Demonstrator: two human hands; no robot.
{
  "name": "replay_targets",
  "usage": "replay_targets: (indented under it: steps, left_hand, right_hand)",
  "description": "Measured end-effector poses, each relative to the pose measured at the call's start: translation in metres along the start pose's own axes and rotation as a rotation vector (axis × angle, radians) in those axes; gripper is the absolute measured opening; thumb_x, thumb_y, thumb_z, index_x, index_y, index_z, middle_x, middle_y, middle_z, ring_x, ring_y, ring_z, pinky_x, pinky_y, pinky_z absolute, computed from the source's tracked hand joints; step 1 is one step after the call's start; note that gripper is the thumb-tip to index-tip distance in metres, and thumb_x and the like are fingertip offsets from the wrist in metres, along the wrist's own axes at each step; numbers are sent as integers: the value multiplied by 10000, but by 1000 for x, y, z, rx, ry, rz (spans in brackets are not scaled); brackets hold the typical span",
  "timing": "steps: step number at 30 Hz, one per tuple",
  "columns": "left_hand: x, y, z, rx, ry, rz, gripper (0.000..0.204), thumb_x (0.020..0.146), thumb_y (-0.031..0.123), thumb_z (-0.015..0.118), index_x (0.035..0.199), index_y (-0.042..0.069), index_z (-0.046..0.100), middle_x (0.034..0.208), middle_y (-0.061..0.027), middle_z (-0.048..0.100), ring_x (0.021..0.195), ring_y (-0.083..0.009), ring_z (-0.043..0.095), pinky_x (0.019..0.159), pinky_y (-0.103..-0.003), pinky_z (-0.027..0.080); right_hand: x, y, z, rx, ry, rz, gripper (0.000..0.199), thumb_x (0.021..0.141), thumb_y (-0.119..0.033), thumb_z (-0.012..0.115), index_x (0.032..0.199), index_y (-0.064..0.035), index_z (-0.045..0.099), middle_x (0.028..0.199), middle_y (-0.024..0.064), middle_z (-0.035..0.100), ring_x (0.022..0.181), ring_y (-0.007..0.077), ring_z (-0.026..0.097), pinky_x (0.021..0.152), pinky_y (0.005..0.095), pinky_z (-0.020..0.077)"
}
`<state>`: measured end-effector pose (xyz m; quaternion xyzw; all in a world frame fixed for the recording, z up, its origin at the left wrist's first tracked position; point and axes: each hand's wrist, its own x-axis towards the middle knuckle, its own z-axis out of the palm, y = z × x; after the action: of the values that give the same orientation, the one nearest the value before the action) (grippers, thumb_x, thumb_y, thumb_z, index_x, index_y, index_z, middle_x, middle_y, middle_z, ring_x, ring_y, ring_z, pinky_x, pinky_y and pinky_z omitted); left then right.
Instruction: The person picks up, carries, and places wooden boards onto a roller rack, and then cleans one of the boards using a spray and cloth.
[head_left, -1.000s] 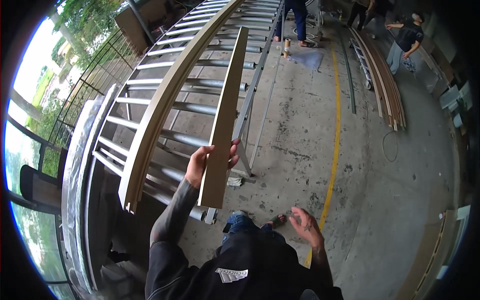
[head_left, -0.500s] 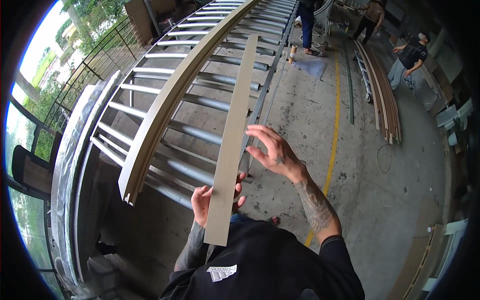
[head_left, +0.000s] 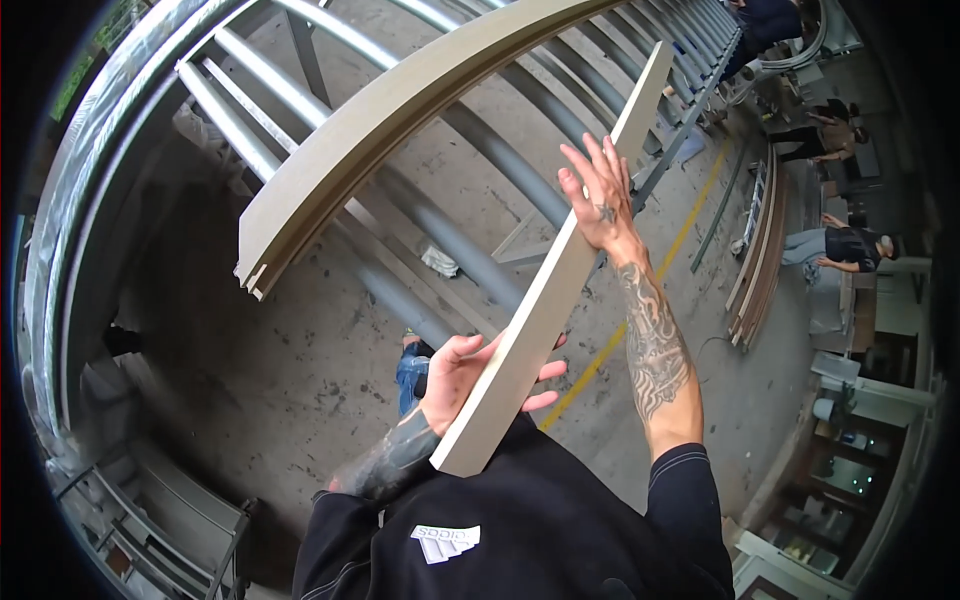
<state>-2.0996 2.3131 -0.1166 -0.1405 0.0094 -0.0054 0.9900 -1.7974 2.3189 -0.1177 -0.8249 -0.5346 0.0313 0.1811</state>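
A long flat beige board (head_left: 537, 310) slants from in front of my chest up and to the right, with its near end close to my shirt. My left hand (head_left: 462, 380) holds it from below near that end, thumb on one side and fingertips showing past the other. Farther along, my right hand (head_left: 602, 195) lies against the board with its fingers stretched out. A longer beige moulded length (head_left: 370, 105), grooved at its end, rests across the grey rollers (head_left: 450, 235) of a conveyor to the left of the board.
Plastic-wrapped material (head_left: 85, 190) stands along the left side. Brown strips (head_left: 752, 268) lie on the floor at right, beyond a yellow floor line. A person in a dark shirt (head_left: 845, 245) is near them, and others are farther back. Metal frames (head_left: 215, 530) occupy the lower left.
The far end of the board has swung to the right. My right hand has come from beside the board onto it; my left hand still holds it. The view has turned and shifted.
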Motion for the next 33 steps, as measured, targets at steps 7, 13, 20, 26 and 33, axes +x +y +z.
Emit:
replay_targets:
  steps: [7, 13, 20, 26, 33]
  left_hand:
    - [-1, 18, 12, -64, -32, 5, 807, 893, 415, 516, 1553, 57, 220, 1546, -198, 305, 1398, -365, 371, 1148, -538, 310]
    - [5, 1, 71, -119, 67, 35, 746, 888, 384, 508, 1509, 19, 312, 1474, -205, 413, 1375, -383, 403, 1124, -550, 344]
    - [15, -7, 138, -81, 174, 26, 600, 911, 332, 491, 1421, 24, 415, 1311, -142, 493, 1291, -327, 488, 1065, -533, 424]
    - [20, -12, 161, 7, 279, 52, 575, 916, 397, 523, 1319, -13, 499, 1224, -103, 525, 1218, -264, 531, 1023, -472, 472]
    - [23, -13, 148, -25, 130, 29, 644, 923, 443, 487, 1418, 32, 449, 1306, -95, 526, 1255, -224, 493, 1071, -429, 424]
  right_hand:
    - [17, 0, 0, -59, 27, -17, 511, 975, -488, 396, 1101, -112, 718, 1478, 164, 451, 1451, 399, 229, 1183, 509, 136]
    - [33, -3, -53, 149, -15, 28, 696, 977, -623, 300, 1099, -90, 730, 1495, 129, 450, 1485, 333, 180, 1221, 435, 35]
    - [56, -19, -105, 171, -189, 15, 545, 997, -427, 350, 1175, -47, 697, 1489, 128, 461, 1479, 284, 218, 1211, 391, 69]
    - [58, -10, -113, 224, -148, 46, 523, 1000, -346, 319, 1162, -18, 692, 1490, 144, 454, 1459, 288, 266, 1216, 392, 55]
    - [46, 29, -102, 439, 644, -21, 322, 1051, -134, 356, 1242, 57, 531, 1278, 187, 587, 1241, 280, 547, 1088, 384, 415]
